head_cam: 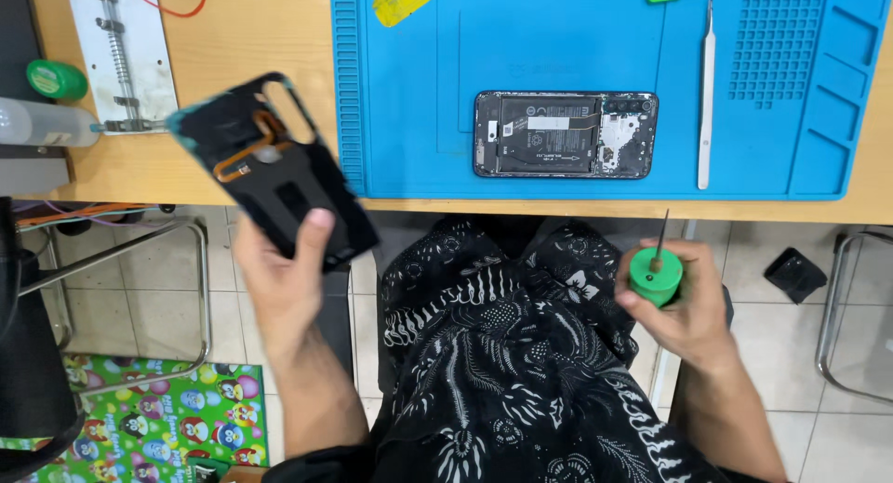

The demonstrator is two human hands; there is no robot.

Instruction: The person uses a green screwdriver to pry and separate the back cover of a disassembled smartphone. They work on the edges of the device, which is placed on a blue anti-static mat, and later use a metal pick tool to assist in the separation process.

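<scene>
- Holding a black phone back cover (274, 167) tilted, inner side up, the left hand (284, 278) is raised in front of the table edge; its thumb presses on the cover's lower end and the other fingers are hidden beneath, so the cover is pinched between them; an orange flex strip shows inside the cover.
- The right hand (684, 306) is over the lap, fingers curled and pressed around a green-handled screwdriver (656, 269); its thin shaft points up toward the table.
- The opened phone (566, 134) lies flat on the blue work mat (409, 120), battery and circuit board exposed inside its frame.
- White tweezers (706, 97) lie just right of the phone on the mat; the mat's moulded compartments at its right edge look bare, though I cannot tell for certain.
- A metal clamp plate (126, 55) rests on the wooden table (260, 27), left of the mat; a green-capped bottle (46, 122) lies beside it.
</scene>
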